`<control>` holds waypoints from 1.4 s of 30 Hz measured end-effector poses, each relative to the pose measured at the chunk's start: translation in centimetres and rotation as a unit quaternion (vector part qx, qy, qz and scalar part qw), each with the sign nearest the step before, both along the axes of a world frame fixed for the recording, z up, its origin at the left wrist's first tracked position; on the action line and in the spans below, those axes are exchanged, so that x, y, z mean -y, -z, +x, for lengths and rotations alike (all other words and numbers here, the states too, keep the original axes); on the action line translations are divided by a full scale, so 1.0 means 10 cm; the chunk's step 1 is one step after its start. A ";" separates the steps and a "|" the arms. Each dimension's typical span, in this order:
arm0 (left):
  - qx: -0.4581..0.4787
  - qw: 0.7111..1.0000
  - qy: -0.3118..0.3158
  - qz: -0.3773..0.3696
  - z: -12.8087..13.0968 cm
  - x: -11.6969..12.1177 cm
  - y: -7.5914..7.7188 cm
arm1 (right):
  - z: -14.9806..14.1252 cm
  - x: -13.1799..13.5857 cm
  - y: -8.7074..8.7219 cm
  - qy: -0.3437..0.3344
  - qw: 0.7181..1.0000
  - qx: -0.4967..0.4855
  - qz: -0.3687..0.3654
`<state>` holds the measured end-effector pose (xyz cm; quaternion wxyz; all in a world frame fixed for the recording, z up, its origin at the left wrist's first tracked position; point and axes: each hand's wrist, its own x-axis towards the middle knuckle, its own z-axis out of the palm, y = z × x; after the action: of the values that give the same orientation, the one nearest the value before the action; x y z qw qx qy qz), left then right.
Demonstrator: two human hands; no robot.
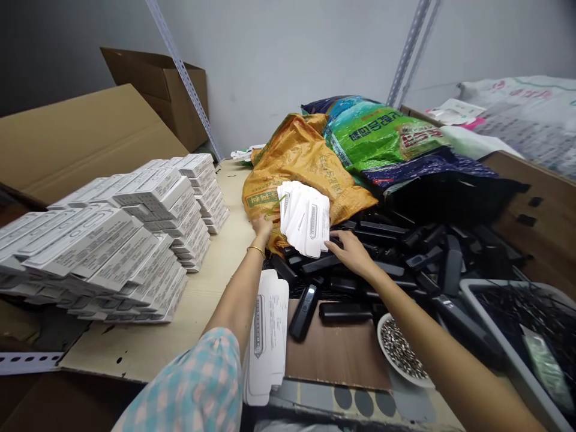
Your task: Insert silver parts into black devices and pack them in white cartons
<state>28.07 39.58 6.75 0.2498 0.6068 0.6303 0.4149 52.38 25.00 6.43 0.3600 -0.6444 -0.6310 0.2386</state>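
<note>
Card fan (305,221) lies against the front of the orange sack (299,153), between the 2 hands. Right hand (353,253): partly open, thumb and fingers at the fan's lower right edge; grip cannot be confirmed. Left hand (261,227): fingers partly curled, near the sack's lower edge; whether it holds anything cannot be told. Recommended handling: support the fan at 2 opposite edges, square the cards before lifting, and avoid bending corners. Loose cards could slip among the black devices (451,265).

Count: 1 card fan; 1 card stack (273,324); 1 orange sack; 1 green sack (360,132); 1 brown board (337,360), with 2 black devices at its upper edge; 1 bowl (381,345) of small metal parts. White boxes (112,252): too overlapped to count.
</note>
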 end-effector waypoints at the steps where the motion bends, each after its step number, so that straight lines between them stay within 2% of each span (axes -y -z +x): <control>1: -0.020 1.000 -0.016 0.002 0.01 0.04 -0.04 | 0.08 0.16 0.01 -0.017 1.000 -0.006 -0.005; 3: -0.065 0.997 -0.026 0.010 0.14 0.17 -0.07 | 0.21 0.47 0.04 -0.039 0.998 -0.033 -0.027; 6: -0.130 0.991 0.023 0.014 0.54 0.42 -0.03 | 0.26 0.81 0.11 -0.035 0.994 -0.086 -0.058; 8: -0.212 0.973 0.080 -0.031 0.81 0.55 0.02 | 0.22 0.97 0.13 -0.038 0.992 -0.102 -0.065; 10: -0.290 0.943 0.137 -0.087 0.96 0.56 0.03 | 0.19 1.11 0.12 -0.054 0.992 -0.099 -0.064; 12: -0.320 0.921 0.188 -0.116 0.98 0.46 -0.01 | 0.22 1.26 0.12 -0.059 0.993 -0.078 -0.060; 17: -0.320 0.900 0.271 -0.120 0.77 0.20 -0.10 | 0.43 1.65 0.22 -0.030 0.998 -0.020 -0.041; 21: -0.306 0.891 0.316 -0.110 0.68 0.23 -0.08 | 0.40 1.81 0.39 -0.073 0.996 0.039 -0.019; 24: -0.288 0.894 0.332 -0.085 0.63 0.33 -0.17 | 0.31 1.82 0.45 -0.107 0.990 0.086 0.014; 27: -0.260 0.909 0.323 -0.024 0.55 0.65 -0.38 | 0.34 1.83 0.46 -0.103 0.986 0.124 0.042; 29: -0.248 0.917 0.314 0.011 0.42 1.03 -0.51 | 0.44 1.89 0.47 -0.074 0.985 0.149 0.043; 31: -0.258 0.914 0.314 -0.007 0.23 1.49 -0.58 | 0.57 1.99 0.48 -0.025 0.984 0.171 0.033; 32: -0.271 0.917 0.292 -0.032 0.11 1.73 -0.57 | 0.62 2.05 0.49 -0.002 0.984 0.176 0.030; 34: -0.291 0.935 0.176 -0.103 -0.13 2.13 -0.47 | 0.68 2.14 0.52 0.022 0.984 0.172 0.035; 36: -0.305 0.930 0.073 -0.193 -0.33 2.42 -0.27 | 0.63 2.15 0.54 0.009 0.986 0.156 0.060; 37: -0.305 0.924 0.050 -0.227 -0.39 2.52 -0.15 | 0.56 2.12 0.56 -0.009 0.985 0.152 0.076; 38: -0.300 0.920 0.052 -0.248 -0.42 2.58 -0.03 | 0.46 2.07 0.57 -0.031 0.983 0.156 0.091; 40: -0.286 0.920 0.094 -0.251 -0.41 2.66 0.18 | 0.24 1.89 0.59 -0.073 0.973 0.190 0.107; 42: -0.280 0.920 0.135 -0.239 -0.35 2.69 0.31 | 0.02 1.68 0.61 -0.095 0.960 0.246 0.094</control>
<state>24.55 12.70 3.66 0.2546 0.6994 0.6673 0.0278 52.60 8.25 0.29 0.2282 -0.5831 -0.7784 0.0451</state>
